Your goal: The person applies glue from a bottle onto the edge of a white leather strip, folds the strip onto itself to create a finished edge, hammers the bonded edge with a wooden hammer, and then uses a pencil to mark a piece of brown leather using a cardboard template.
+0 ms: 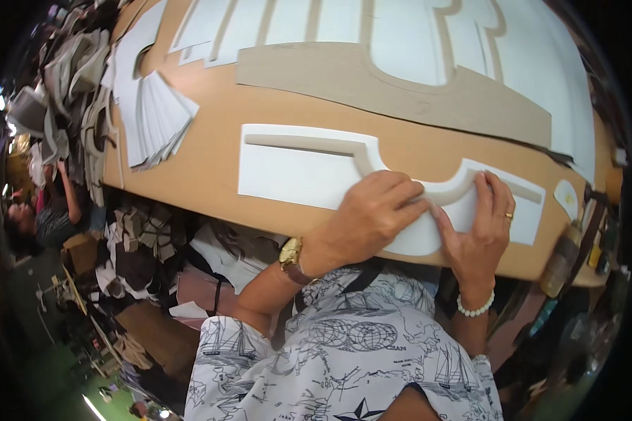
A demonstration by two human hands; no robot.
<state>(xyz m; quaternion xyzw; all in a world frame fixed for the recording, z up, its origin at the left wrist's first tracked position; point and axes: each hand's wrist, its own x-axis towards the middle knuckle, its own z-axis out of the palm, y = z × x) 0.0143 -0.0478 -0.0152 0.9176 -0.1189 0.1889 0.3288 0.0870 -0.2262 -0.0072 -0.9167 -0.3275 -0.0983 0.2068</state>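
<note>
A white shaped panel [288, 172] with a deep curved notch lies on the table before me. A narrow beige strip [302, 142] runs along its upper edge and follows the notch. My left hand [380, 214] is closed, its fingertips pinching the strip at the bottom of the curve; the exact grip is partly hidden. My right hand [481, 228] rests on the panel's right part with thumb and fingers spread apart. Its fingertips press on the strip by the notch's right corner, and its thumb tip lies near the left fingertips.
Beyond the panel lies a large grey-brown template [302, 67] with several beige-edged white pieces [333, 21]. A fanned stack of white pieces [158, 116] sits at the left. At the right stand a bottle [562, 259] and a small white dish [566, 198]. Another person [49, 217] works at far left.
</note>
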